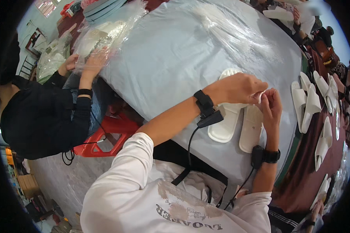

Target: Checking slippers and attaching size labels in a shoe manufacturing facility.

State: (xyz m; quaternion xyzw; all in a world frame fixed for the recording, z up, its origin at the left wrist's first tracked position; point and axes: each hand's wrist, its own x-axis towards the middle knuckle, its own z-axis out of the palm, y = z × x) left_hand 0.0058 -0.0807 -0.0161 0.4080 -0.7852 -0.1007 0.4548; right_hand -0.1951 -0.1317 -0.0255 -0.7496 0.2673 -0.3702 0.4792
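My left hand and my right hand meet above a pair of white slippers. Fingers of both hands are pinched on a small thin white strip, mostly covered by the fingers, so its kind is unclear. Below my left wrist lies one slipper on the pale cloth-covered table; a rounded white end shows beyond my left forearm. The other slipper rests beside it, sole up as far as I can tell, partly hidden by my right hand. Each of my wrists carries a black strap with a cabled device.
A bundle of clear plastic lies at the table's far side. To the left, a seated person handles a clear bag with a white item inside, near a red plastic stool. More white slippers lie on a dark red surface at right.
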